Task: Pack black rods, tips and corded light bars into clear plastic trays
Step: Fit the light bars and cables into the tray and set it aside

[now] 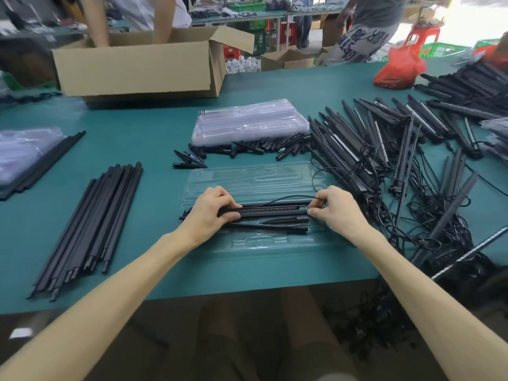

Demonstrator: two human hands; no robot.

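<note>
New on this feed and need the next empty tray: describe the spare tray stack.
On the green table, look in front of the big cardboard box. The spare tray stack lies behind the scattered black tips; unlike the open tray nearer, it is thick, cloudy and unloaded.

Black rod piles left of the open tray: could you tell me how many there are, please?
2. The near pile lies left of the open tray; the far pile lies farther left, against bagged clear trays. More may be hidden.

Bare left hand [213,213], right hand [334,209], forearms [110,284].
</note>
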